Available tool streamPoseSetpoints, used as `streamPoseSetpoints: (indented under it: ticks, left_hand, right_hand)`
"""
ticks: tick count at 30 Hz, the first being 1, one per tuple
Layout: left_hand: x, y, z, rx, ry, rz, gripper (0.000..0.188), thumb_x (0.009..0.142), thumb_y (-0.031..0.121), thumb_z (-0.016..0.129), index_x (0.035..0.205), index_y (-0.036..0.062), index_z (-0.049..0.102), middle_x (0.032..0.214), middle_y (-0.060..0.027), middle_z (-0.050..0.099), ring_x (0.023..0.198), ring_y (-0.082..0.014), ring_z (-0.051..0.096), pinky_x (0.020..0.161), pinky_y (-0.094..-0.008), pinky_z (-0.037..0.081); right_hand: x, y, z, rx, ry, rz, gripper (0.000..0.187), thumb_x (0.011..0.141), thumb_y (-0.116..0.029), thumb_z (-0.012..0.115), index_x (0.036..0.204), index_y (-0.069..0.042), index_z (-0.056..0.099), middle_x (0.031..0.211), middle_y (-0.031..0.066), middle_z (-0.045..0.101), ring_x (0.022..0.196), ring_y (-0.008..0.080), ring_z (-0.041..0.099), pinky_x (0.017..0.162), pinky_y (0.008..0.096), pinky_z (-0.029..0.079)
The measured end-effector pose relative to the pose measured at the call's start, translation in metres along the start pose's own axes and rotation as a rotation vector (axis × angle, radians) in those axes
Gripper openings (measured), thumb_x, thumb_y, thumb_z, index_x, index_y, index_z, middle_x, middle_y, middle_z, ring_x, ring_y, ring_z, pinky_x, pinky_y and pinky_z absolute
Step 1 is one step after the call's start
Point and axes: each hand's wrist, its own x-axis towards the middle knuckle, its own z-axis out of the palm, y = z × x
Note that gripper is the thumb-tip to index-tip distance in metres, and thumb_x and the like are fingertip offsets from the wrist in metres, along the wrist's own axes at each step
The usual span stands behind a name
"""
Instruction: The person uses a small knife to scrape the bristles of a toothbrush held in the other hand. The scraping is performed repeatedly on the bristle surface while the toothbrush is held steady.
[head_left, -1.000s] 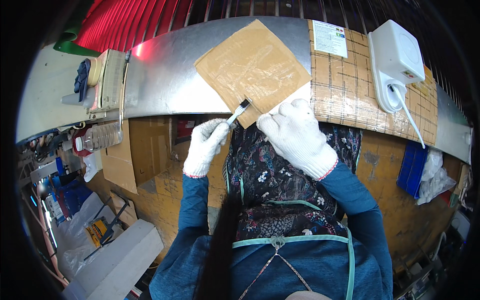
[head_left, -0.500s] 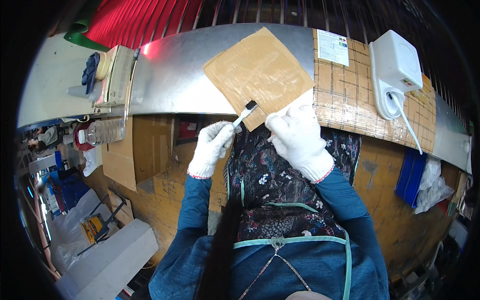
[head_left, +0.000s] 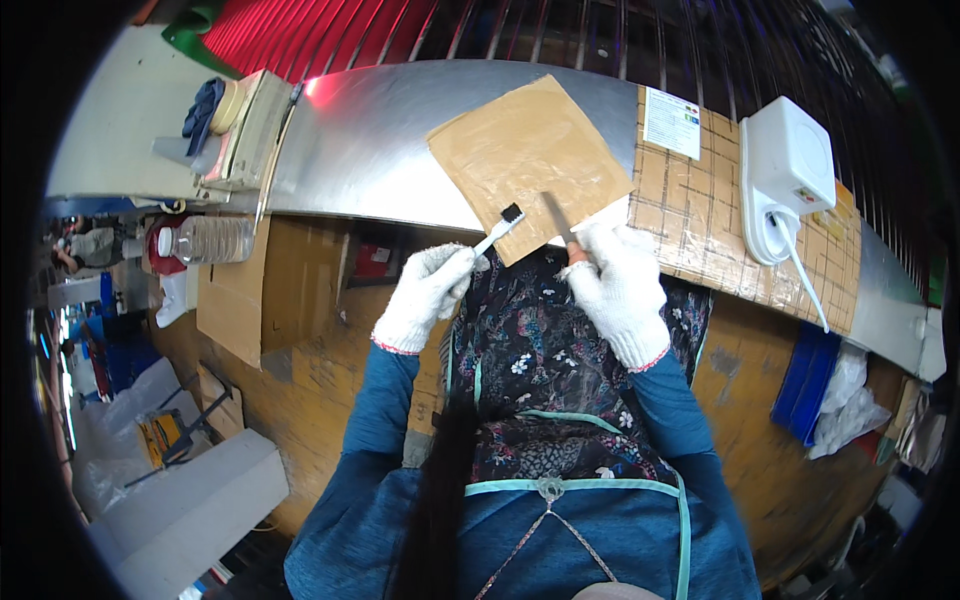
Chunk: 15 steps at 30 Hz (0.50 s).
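Your left hand (head_left: 428,292) pinches the white brush (head_left: 494,238), which slants rightward to black bristles (head_left: 512,213) over the cardboard sheet (head_left: 535,150), whose near corner juts past the counter's (head_left: 350,150) front edge; your right hand (head_left: 622,295) grips a narrow blade (head_left: 557,217), slanting leftward, tip near the bristles.

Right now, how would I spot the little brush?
On the metal worktop lies a tan cardboard square. At its near corner, the left hand holds the toothbrush-like brush; black bristles set it apart from the grey blade in the right hand.
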Motion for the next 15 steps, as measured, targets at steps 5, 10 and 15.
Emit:
streamPoseSetpoints:
  ticks: [5, 10, 15]
  left_hand:
    - [-0.012, 0.017, 0.007, 0.048, 0.035, -0.032, 0.027, 0.098, 0.027, 0.061, 0.096, 0.0024, 0.071, 0.060, 0.0059, 0.052, 0.044, -0.0003, 0.036, 0.038, -0.0194, 0.024]
    - [-0.035, 0.043, 0.016, 0.126, -0.001, -0.037, 0.028, 0.098, 0.029, 0.063, 0.099, 0.0022, 0.072, 0.065, 0.0052, 0.055, 0.051, -0.0010, 0.039, 0.044, -0.0193, 0.029]
    - [-0.048, 0.056, 0.035, 0.372, -0.035, 0.062, 0.037, 0.096, 0.030, 0.065, 0.108, -0.0044, 0.070, 0.084, -0.0033, 0.068, 0.070, -0.0083, 0.057, 0.065, -0.0245, 0.047]
  right_hand:
    - [0.014, 0.016, -0.008, -0.093, 0.080, 0.074, 0.012, 0.077, -0.014, 0.070, 0.087, -0.014, 0.064, 0.074, 0.0123, 0.056, 0.074, 0.0313, 0.052, 0.065, 0.0434, 0.040]
    - [0.029, 0.015, -0.026, -0.472, 0.186, -0.129, 0.021, 0.082, -0.019, 0.074, 0.099, -0.008, 0.070, 0.094, 0.0095, 0.062, 0.093, 0.0289, 0.054, 0.076, 0.0402, 0.042]
    - [0.018, 0.006, -0.047, 0.358, -0.266, -0.093, 0.050, 0.071, -0.021, 0.083, 0.114, -0.001, 0.069, 0.105, 0.0088, 0.058, 0.100, 0.0227, 0.056, 0.088, 0.0333, 0.045]
